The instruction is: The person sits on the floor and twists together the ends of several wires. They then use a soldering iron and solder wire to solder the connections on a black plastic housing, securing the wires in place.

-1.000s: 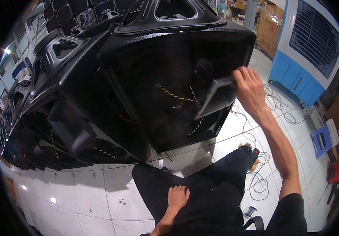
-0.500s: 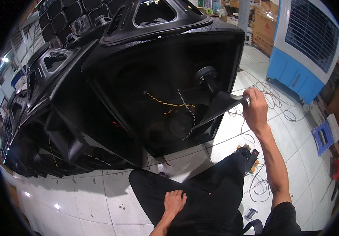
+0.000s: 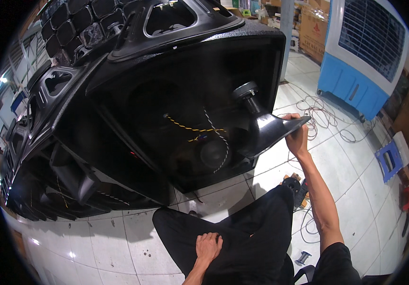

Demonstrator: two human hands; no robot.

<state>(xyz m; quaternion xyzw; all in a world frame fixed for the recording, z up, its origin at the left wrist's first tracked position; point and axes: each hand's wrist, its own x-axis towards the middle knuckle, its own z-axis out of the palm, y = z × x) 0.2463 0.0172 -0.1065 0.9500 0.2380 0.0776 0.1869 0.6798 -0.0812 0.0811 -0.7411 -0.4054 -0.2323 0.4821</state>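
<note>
My right hand [image 3: 297, 140] grips the flared rim of a black speaker horn [image 3: 270, 129]. A round driver [image 3: 246, 90] is fixed to the horn's narrow end, which points up and away. The horn overlaps the open right side of a big black speaker cabinet [image 3: 276, 71]; whether it touches the cabinet I cannot tell. Inside the cabinet hang a yellow-and-black twisted wire [image 3: 185, 126] and a white-and-black twisted wire [image 3: 212, 124], their ends loose. On my black-trousered lap rests my left hand [image 3: 208, 246], laid flat with nothing in it.
More black cabinets [image 3: 79, 183] stand in a row at the left. Over on the right are a blue-and-white air cooler [image 3: 356, 80], a blue plastic stool [image 3: 390, 161] and loose cables [image 3: 316, 111]. A small wire spool [image 3: 303, 258] lies near my right leg.
The horn has turned in my right hand's grip, so its glossy outer side now shows. My right hand has shifted slightly lower and left. The left hand stays on my lap.
</note>
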